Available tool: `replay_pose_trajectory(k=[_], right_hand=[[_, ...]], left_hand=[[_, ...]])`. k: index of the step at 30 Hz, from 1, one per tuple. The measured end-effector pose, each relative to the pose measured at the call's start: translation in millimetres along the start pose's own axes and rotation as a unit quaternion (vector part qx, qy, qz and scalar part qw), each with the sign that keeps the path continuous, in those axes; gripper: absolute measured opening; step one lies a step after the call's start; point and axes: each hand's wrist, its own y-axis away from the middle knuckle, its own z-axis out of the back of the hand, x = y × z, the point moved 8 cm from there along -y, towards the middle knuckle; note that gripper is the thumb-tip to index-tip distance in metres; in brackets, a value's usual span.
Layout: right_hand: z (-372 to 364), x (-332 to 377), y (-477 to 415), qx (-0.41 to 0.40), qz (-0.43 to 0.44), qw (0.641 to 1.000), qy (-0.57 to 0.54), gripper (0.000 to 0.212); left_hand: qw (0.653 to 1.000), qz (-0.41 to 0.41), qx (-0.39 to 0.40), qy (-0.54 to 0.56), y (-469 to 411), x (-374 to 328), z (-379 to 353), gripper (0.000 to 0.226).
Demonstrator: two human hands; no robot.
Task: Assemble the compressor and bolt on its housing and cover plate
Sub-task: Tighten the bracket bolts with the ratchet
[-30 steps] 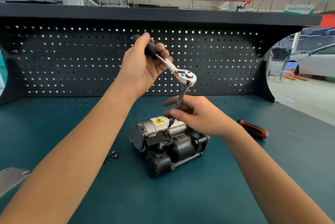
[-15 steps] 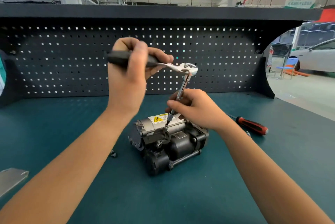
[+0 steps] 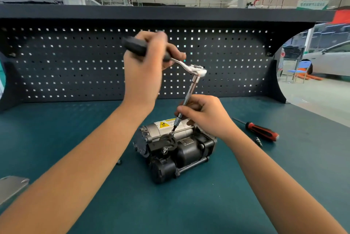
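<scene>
Head view, left hand (image 3: 144,67): clenched round the black handle of the ratchet (image 3: 196,69), held up high; the hand and handle are motion-blurred.
Ratchet: its silver head sits to the right of the left hand's grip and above the right hand's grip.
Extension bar (image 3: 190,91): runs from the ratchet head down and slightly left, through the right hand's grip.
Right hand (image 3: 206,115): thumb and curled fingers pinch the lower part of the extension bar, below and to the right of the left hand's grip.
Bar tip: just below the right hand's grip, it meets a black round fitting on top of the compressor (image 3: 181,148).
Compressor: directly under the right hand's grip, resting on the teal bench top (image 3: 75,120); the silver cylinder with a yellow warning label lies on the far side, the black body on the near side.
Screwdriver (image 3: 262,132): red and black, flat on the bench to the right of the right hand's grip, apart from the compressor.
Small metal bit (image 3: 258,141): just beside the screwdriver, on its near side.
Grey plate (image 3: 11,188): far below and left of both grips, cut by the picture's edge.
Small dark part (image 3: 119,161): on the bench left of the compressor, partly hidden by the left forearm.
Pegboard (image 3: 75,63): upright behind both grips.
</scene>
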Motion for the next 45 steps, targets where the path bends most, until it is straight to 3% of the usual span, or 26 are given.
replay_pose_trajectory(k=[2,4,6,8,9,13,17,20,22,25,27,29,31,34,37,42,45], right_hand=[[-2.0,3.3,-2.4,-0.012,0.011,1.0,0.006,0.017],[-2.9,7.0,-3.7,0.003,0.018,0.999,0.026,0.02],[-2.3,4.9,-3.0,0.028,-0.001,0.999,0.022,0.01],[-1.9,3.8,-1.0,0.045,-0.011,0.999,0.006,0.009],[-3.3,3.6,-0.5,0.058,-0.015,0.998,-0.003,0.009],[-14.1,7.4,3.3,0.111,-0.016,0.992,-0.061,0.019],[-17.5,11.4,4.8,0.089,0.008,0.994,-0.058,0.019],[-15.1,12.1,4.4,0.058,0.032,0.998,-0.021,0.015],[-11.7,10.2,4.4,0.036,0.037,0.999,-0.011,0.021],[-8.8,3.2,2.7,0.012,0.015,0.999,-0.04,0.026],[-8.5,-2.5,0.0,0.002,-0.007,0.998,-0.062,0.027],[-8.6,-3.6,-2.3,0.004,-0.017,0.998,-0.068,0.024],[-9.8,-3.4,-2.1,0.025,-0.025,0.996,-0.083,0.019],[-9.2,-0.2,1.9,0.049,-0.035,0.994,-0.094,0.015],[-10.6,2.7,3.5,0.065,-0.03,0.996,-0.052,0.01],[-14.1,4.3,5.3,0.11,-0.035,0.992,-0.04,0.017],[-12.7,5.5,5.5,0.102,-0.016,0.995,-0.007,0.014]], left_hand=[[0.968,-0.197,0.091,-0.129,27.9,-31.7,-14.7,0.016],[0.939,-0.275,0.149,-0.139,44.5,-38.1,-20.3,0.015],[0.971,-0.199,0.114,-0.074,30.4,-31.5,-9.0,0.016],[0.998,-0.037,0.033,0.03,6.6,-7.9,6.5,0.02],[0.996,0.042,0.0,0.078,-1.9,7.2,11.9,0.024],[0.946,0.219,-0.076,0.224,-18.9,46.0,18.3,0.032],[0.899,0.315,-0.089,0.291,-25.6,62.7,8.0,0.033],[0.897,0.335,-0.085,0.275,-25.7,65.3,2.1,0.032],[0.912,0.301,-0.111,0.254,-21.3,58.6,7.8,0.033],[0.966,0.164,-0.111,0.169,-7.4,30.5,19.4,0.028],[0.996,0.023,-0.044,0.078,9.9,1.5,13.9,0.02],[0.994,-0.096,0.043,-0.011,30.4,-20.2,-1.7,0.023],[0.99,-0.121,0.065,-0.006,36.3,-23.7,-5.3,0.024],[0.989,0.016,-0.025,0.147,13.2,-0.5,11.1,0.027],[0.948,0.177,-0.077,0.254,-10.3,33.9,12.4,0.032],[0.889,0.349,-0.053,0.292,-26.2,66.8,-8.9,0.033],[0.877,0.381,-0.027,0.293,-24.7,69.4,-17.8,0.032]])
